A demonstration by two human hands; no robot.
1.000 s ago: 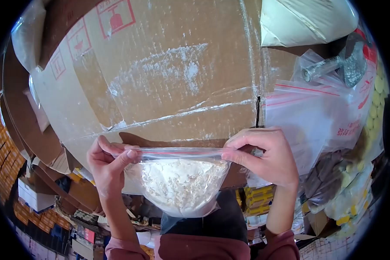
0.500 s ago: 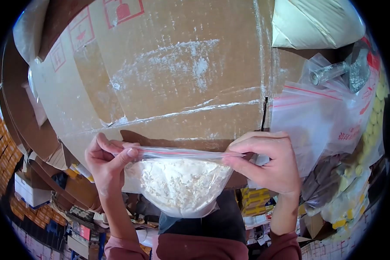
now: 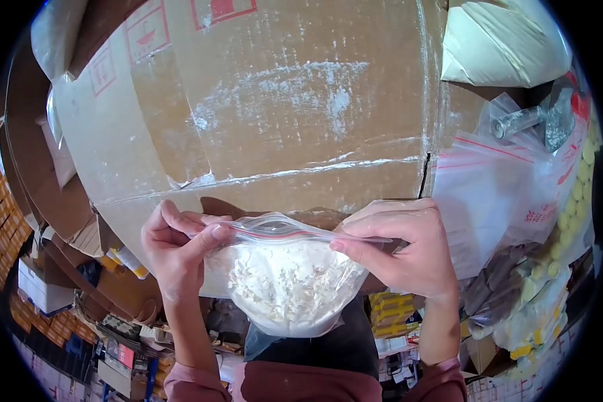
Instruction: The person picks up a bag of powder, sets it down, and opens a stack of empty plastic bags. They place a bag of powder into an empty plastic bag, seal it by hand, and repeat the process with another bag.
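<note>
Between my hands hangs a clear zip bag [image 3: 291,288] with white, crumbly powder in it, at the near edge of the cardboard. A red line runs along its zip strip, and the top edge bows upward in the middle. My left hand [image 3: 181,248] pinches the strip's left end between thumb and fingers. At the right end, my right hand [image 3: 402,244] grips the strip with the thumb below and the fingers above. The powder bulges at the bottom of the bag, over my lap.
White powder smears the large cardboard sheet [image 3: 281,147]. To the right lie flat zip bags [image 3: 476,201], a clear cylinder [image 3: 516,123] and a scoop-like piece with powder on it [image 3: 559,124]. A full cream-coloured bag [image 3: 502,47] sits at the upper right. Boxes crowd the floor below.
My hands have come slightly closer together, the left one moving right. The bag's taut top strip has slackened and bowed upward. The whole view has shifted a little.
</note>
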